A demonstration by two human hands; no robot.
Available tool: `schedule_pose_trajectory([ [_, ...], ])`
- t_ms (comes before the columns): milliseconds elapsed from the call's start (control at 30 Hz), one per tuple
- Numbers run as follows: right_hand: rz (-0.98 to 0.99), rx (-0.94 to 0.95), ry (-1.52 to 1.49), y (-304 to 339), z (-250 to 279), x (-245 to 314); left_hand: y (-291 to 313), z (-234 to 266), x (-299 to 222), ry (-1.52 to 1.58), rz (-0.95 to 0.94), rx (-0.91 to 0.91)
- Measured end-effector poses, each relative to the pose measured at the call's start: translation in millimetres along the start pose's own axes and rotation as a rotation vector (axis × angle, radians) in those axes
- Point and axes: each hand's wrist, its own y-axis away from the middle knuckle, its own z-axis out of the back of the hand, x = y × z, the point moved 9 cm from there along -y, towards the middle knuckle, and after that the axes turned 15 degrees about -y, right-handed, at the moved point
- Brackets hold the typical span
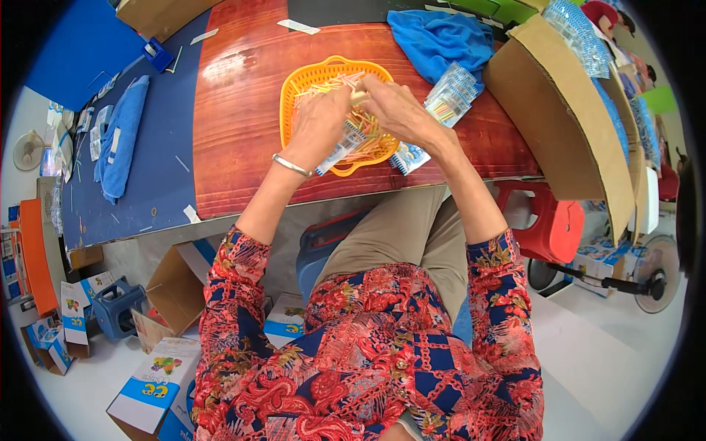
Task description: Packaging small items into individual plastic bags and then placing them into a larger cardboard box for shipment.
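A yellow-orange plastic basket [285, 110] on the table holds many thin sticks [377, 140] in pale pink, yellow, green and orange. My left hand [321, 121], with a silver bangle at its wrist, is over the basket's left side, fingers closed. From the right my right hand [401, 110] reaches in, its fingertips pinched close to the left ones. Whatever sits between the fingertips is too small to make out. Below the hands, a clear printed plastic packet [348, 144] lies at the basket's near part, partly covered by the left hand.
Right of the basket lies a clear packet of coloured sticks [450, 95], with a blue cloth [443, 44] behind it. A large cardboard box [555, 110] stands at the table's right. Another blue towel [122, 140] lies far left. A red stool [548, 220] is below the right edge.
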Motion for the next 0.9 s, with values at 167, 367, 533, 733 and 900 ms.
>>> schedule_pose_trajectory([
  [167,0.008,-0.195,-0.172,8.3,22.4,7.0,23.2,-34.7,40.5,0.847,0.58,0.284],
  [367,0.103,-0.372,-0.421,8.1,25.3,34.5,25.0,-28.6,5.1,1.345,0.669,0.434],
  [533,0.474,-0.4,-0.081,14.8,16.5,49.6,20.5,-25.4,-12.1,1.491,0.715,0.46],
  [733,0.208,-0.431,-0.375,20.6,15.8,35.6,23.3,-27.4,6.1,0.954,0.563,0.239],
  [900,0.047,-0.423,-0.546,22.7,14.1,25.7,7.7,-2.0,-9.6,0.777,0.312,0.174],
])
